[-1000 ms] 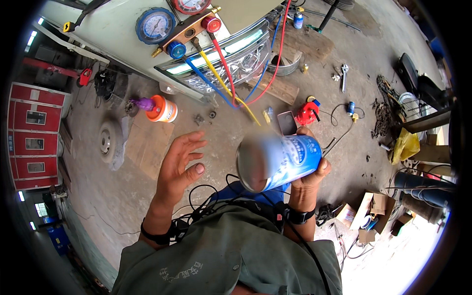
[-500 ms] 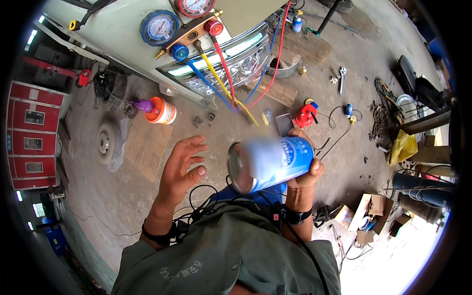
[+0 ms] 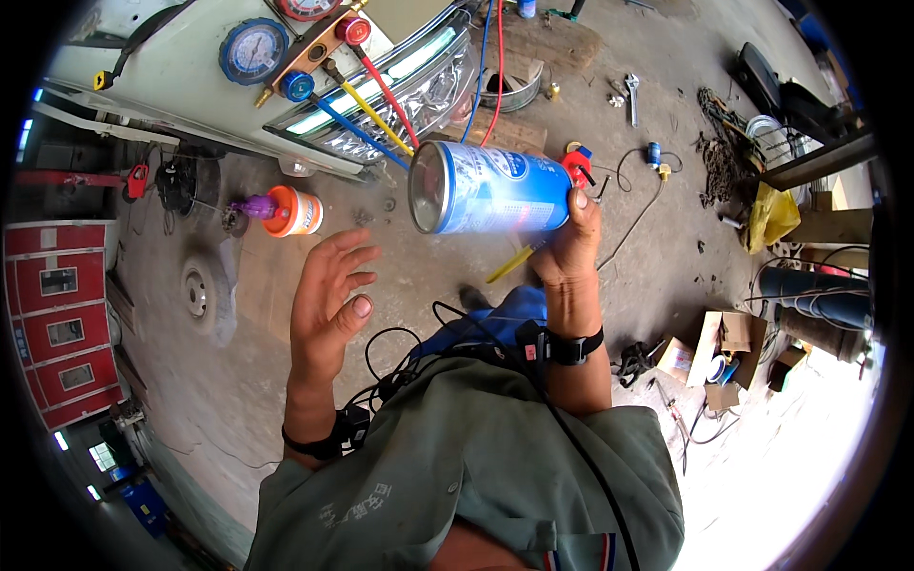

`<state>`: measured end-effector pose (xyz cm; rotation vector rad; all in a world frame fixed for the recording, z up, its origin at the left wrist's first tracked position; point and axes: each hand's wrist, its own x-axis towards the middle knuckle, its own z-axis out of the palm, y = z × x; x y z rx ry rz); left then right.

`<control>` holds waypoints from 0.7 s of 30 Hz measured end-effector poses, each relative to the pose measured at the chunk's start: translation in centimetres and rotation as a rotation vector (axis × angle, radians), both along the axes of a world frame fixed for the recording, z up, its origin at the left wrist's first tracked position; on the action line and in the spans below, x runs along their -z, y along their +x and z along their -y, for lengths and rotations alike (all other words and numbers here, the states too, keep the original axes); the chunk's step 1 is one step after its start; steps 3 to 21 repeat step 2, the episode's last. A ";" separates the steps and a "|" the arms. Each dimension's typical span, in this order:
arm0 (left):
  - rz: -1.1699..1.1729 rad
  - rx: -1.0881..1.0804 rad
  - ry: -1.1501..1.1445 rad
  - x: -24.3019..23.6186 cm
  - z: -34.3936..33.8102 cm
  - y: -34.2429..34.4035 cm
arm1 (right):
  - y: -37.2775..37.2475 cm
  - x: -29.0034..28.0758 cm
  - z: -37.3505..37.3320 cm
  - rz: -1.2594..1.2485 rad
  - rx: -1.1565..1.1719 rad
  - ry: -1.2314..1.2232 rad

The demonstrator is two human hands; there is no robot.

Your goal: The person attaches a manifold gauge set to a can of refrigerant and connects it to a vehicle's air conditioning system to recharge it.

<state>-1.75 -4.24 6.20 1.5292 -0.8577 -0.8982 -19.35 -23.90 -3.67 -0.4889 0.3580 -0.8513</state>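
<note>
A large blue and white metal can (image 3: pixel 495 188) lies sideways in the air, its silvery round end facing left. My right hand (image 3: pixel 574 233) grips it at its right end, with the thumb showing along the near side. Left of the can, my left hand (image 3: pixel 333 290) is raised with fingers apart and nothing in it. Beyond the can, a gauge manifold (image 3: pixel 309 55) with blue and red knobs hangs against the pale vehicle front. Blue, yellow and red hoses run down from it behind the can. A yellow hose end (image 3: pixel 512 265) shows below the can.
An orange-lidded tub (image 3: pixel 293 211) with a purple glove on top stands at left, near a wheel (image 3: pixel 198 293). A red device (image 3: pixel 576 169) sits partly hidden behind the can. Farther right lie an adjustable wrench (image 3: pixel 633 100), a chain (image 3: pixel 716 162) and open cardboard boxes (image 3: pixel 733 335).
The can has risen away from my body and turned, so more of its printed side shows. My right hand moved up with it. My left hand stays open beside it.
</note>
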 end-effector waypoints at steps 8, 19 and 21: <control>-0.035 0.029 -0.008 0.0 -0.3 0.3 | 0.5 -0.6 -0.4 0.011 -0.058 -0.011; -0.035 0.029 -0.008 0.0 -0.3 0.3 | 0.5 -0.6 -0.4 0.011 -0.058 -0.011; -0.035 0.029 -0.008 0.0 -0.3 0.3 | 0.5 -0.6 -0.4 0.011 -0.058 -0.011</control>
